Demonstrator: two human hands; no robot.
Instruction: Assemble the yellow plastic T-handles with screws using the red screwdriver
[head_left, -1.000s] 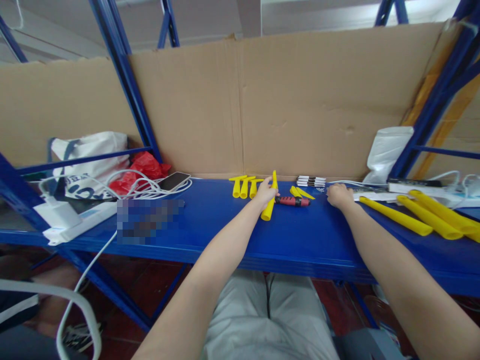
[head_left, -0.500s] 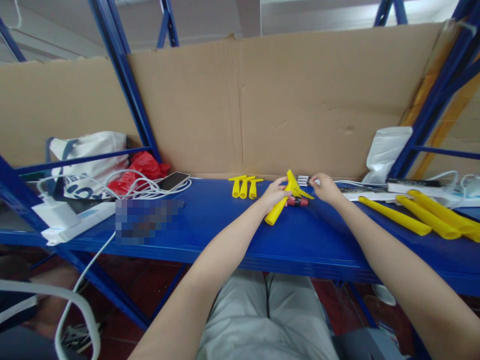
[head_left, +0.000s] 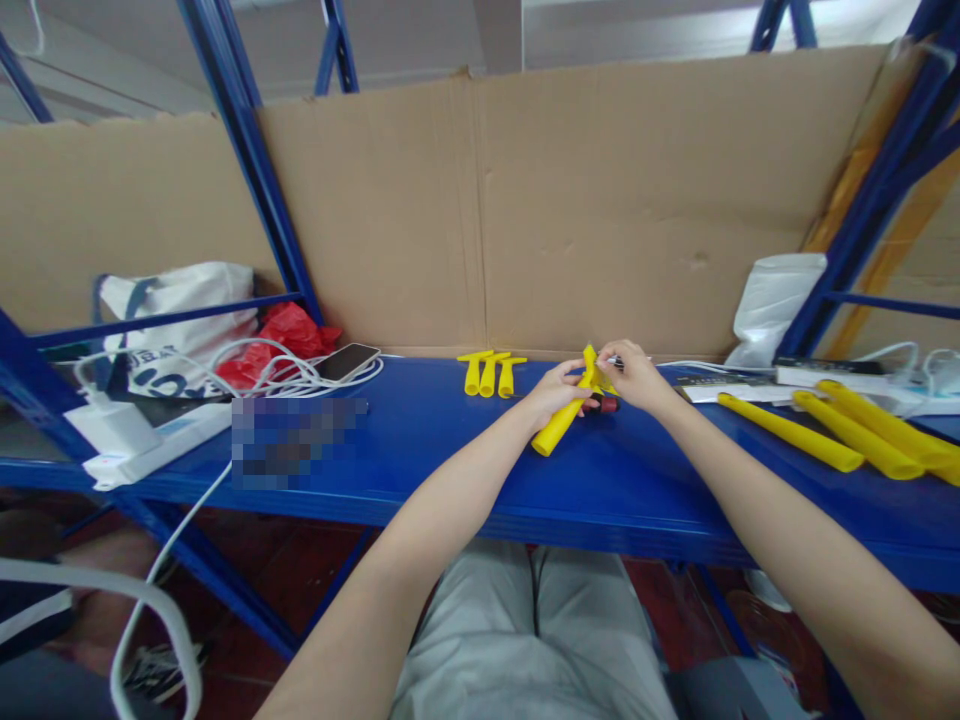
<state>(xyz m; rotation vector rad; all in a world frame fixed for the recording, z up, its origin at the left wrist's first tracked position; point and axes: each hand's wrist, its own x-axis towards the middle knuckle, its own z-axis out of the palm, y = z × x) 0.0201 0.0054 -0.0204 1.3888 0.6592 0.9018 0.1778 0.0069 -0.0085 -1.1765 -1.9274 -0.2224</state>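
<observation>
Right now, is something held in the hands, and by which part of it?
The left hand holds a yellow tubular piece near its far end. The right hand is close beside that end; whether it grips anything cannot be told.

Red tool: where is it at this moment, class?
In the head view, the red tool lies right of centre on the blue table, partly hidden by the left hand and its yellow tube.

Over a blue metal table (head_left: 420,450) I see the left hand (head_left: 559,390) gripping a yellow plastic tube (head_left: 556,430), right hand (head_left: 637,372) at its far end.
</observation>
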